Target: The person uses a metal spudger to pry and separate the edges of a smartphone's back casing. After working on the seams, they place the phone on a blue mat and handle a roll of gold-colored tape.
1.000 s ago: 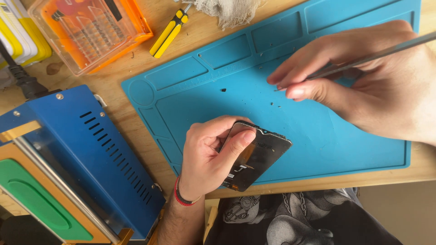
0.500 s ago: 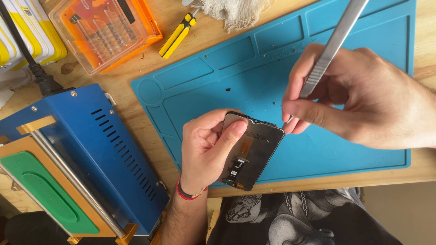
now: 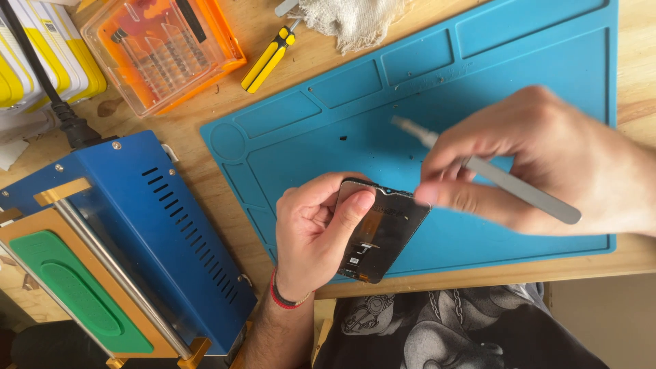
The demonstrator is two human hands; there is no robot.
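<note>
Starting at the far left we've got the blue machine with its green pad, plus the orange bit case up top and a yellow screwdriver lying next to it. Moving in, our left hand has its fingers curled around the phone screen, thumb pressed on the upper edge, holding it tilted just over the near edge of the blue mat (back side up, with the little connectors showing). Then our right hand is pinching a pair of grey tweezers, fingers closed tight on the shaft, index tip right by the screen's top right corner. The tweezers are blurry, so we can't tell where the tip really sits.

What worries us: that screen hangs half off the bench, so one slip of the left grip and it drops in our lap. Also a steel tip skidding across the back could nick a flex or crack the glass.
</note>
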